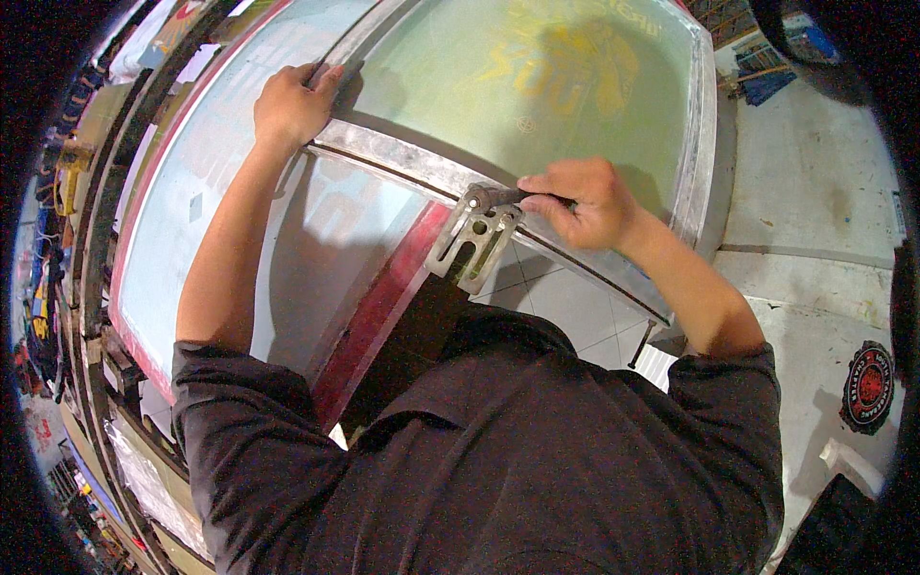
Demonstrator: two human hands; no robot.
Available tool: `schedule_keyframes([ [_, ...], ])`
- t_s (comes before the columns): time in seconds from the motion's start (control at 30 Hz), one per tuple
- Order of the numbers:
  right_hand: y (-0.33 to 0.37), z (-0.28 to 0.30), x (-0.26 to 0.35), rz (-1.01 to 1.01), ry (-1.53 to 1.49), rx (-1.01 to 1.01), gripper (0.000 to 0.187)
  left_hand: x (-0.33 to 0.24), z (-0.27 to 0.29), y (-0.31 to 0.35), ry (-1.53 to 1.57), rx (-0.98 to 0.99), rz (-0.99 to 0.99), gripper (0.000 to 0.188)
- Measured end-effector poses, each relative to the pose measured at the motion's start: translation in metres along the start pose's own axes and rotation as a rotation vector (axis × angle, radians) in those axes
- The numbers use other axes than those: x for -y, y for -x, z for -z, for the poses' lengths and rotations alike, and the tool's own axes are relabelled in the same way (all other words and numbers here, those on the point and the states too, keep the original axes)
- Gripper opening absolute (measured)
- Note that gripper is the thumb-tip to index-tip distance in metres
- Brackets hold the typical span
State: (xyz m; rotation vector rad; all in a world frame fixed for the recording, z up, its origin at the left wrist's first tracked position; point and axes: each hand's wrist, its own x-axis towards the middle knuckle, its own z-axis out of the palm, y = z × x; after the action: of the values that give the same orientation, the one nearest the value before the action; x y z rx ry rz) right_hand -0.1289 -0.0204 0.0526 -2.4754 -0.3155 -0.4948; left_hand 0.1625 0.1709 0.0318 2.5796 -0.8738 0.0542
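My left hand (292, 110) is wrapped round the near left corner of a metal-edged screen printing frame (402, 153). Its mesh (460, 81) is greenish, with a yellow printed design. At the middle of the frame's near bar sits a metal hinge clamp (479, 235) with slotted plates. My right hand (580, 201) pinches a dark handle beside the top of this clamp; the fingers partly cover the handle. Below and left of the frame lies a pale blue screen (326, 249) with a red border (383, 297).
At the far left runs a dark rack (125, 182) with several cluttered things behind it. A pale wall (815, 182) stands on the right, with a round black and red emblem (867, 388) on it. A bolt (642, 345) hangs near the frame's right end, above white floor tiles (565, 297).
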Motion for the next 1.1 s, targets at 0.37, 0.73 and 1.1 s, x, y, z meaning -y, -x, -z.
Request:
schedule_keyframes([
  [0.37,-0.018,0.006,-0.021,0.091,-0.053,0.11,0.014,-0.004,-0.002,0.003,-0.063,-0.071,0.002,0.053],
  [0.73,-0.017,0.008,-0.018,0.094,0.003,0.084,0.014,-0.012,0.005,0.005,-0.053,-0.05,0.055,0.05],
  [1.1,-0.017,0.009,-0.019,0.06,-0.015,0.108,0.015,-0.013,0.005,0.003,-0.05,-0.005,0.07,0.051],
])
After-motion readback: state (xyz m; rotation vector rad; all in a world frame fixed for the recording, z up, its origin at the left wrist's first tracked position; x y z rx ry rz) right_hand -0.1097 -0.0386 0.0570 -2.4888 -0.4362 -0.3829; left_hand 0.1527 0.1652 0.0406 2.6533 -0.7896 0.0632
